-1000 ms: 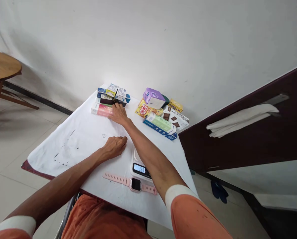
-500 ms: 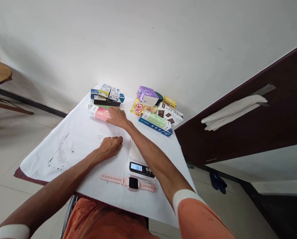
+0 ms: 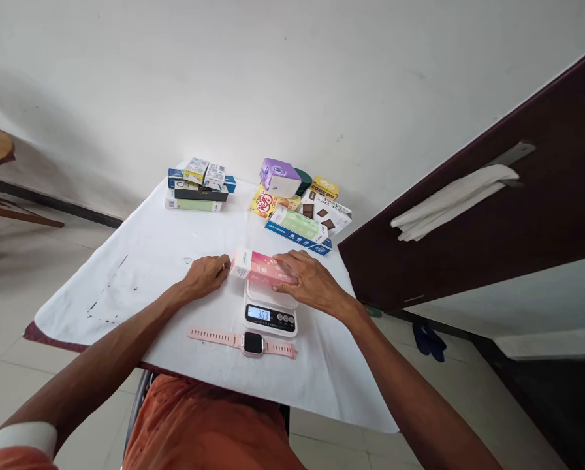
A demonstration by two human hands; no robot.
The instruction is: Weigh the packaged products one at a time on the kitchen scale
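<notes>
My right hand (image 3: 308, 279) grips the right end of a pink box (image 3: 260, 266), its fingers over the top. The box lies across the white kitchen scale (image 3: 271, 318), whose display reads 363; whether it touches the plate cannot be told. At the box's left end, my left hand (image 3: 207, 274) rests on the cloth with fingers curled closed, nothing visible in them. Below the scale a pink-strapped smartwatch (image 3: 252, 343) lies flat.
Stacked boxes, a black one (image 3: 201, 194) among them, stand at the back left. At the back right are a purple box (image 3: 280, 177), a green-and-blue box (image 3: 298, 226) and several others. A white cloth (image 3: 454, 201) hangs on a door handle.
My right hand has brought the pink box from beside the left stack to the scale. My left hand stays near the same spot on the cloth. The view has shifted slightly.
</notes>
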